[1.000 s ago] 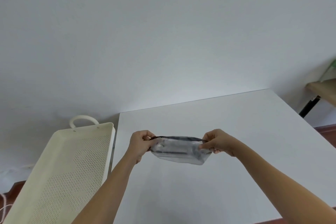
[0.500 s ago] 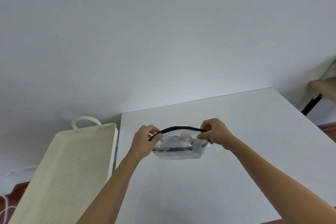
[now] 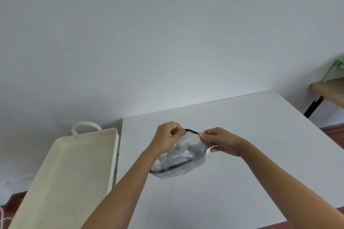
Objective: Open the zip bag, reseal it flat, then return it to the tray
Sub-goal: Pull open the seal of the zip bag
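Above the bench (image 3: 242, 154), left hand (image 3: 165, 140) and right hand (image 3: 220, 141) each pinch the zip bag (image 3: 183, 158) by its dark top edge, grip closed. Sealing looks unfinished. Flattening and return to the tray (image 3: 61, 154) remain.

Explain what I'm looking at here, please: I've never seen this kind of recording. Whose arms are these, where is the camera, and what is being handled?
No machine here: a person works with two bare hands, and the one camera sits on their head, looking forward and down, so the arms reach in from the bottom edge. The left hand and right hand each pinch the dark zip strip along the top of a clear zip bag, held just above a white table. The bag bulges and holds something striped that I cannot identify; whether the zip is open is hard to tell. Left of the table lies a cream perforated tray with a loop handle, nothing visible in it. At the right edge, part of a wooden table shows.
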Motion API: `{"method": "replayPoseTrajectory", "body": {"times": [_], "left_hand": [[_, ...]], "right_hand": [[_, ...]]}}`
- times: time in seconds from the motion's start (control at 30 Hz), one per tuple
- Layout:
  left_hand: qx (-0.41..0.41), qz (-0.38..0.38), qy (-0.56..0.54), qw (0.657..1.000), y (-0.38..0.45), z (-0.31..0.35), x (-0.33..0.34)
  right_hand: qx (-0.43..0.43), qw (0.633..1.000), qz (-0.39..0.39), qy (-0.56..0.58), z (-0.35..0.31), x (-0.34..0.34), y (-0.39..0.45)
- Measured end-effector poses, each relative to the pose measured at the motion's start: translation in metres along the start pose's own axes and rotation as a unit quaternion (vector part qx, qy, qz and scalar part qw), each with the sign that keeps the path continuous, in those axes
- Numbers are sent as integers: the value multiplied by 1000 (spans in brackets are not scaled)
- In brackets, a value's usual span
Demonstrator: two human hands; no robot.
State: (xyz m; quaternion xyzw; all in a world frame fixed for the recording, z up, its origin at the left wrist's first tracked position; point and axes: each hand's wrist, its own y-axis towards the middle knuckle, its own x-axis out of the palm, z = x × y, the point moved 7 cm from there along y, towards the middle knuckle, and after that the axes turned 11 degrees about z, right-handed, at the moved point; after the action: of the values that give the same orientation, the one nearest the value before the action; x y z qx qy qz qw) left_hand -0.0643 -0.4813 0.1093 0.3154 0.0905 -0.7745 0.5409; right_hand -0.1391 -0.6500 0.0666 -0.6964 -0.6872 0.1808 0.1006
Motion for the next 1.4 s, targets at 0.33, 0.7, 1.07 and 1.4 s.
{"method": "replayPoseTrajectory", "body": {"times": [0.33, 0.7, 1.07, 1.4], "left_hand": [[-22, 23, -10, 999, 7, -4, -3], [10, 16, 52, 998, -7, -8, -7], [51, -66, 63, 994, -6, 7, 8], [51, 37, 110, 992, -1, 4, -3]], "right_hand": [[-67, 989, 22, 126, -3, -7, -6], [-118, 962, 242, -36, -6, -29, -1], [-133, 980, 148, 10, -25, 8, 3], [-47, 990, 26, 133, 6, 1, -7]]}}
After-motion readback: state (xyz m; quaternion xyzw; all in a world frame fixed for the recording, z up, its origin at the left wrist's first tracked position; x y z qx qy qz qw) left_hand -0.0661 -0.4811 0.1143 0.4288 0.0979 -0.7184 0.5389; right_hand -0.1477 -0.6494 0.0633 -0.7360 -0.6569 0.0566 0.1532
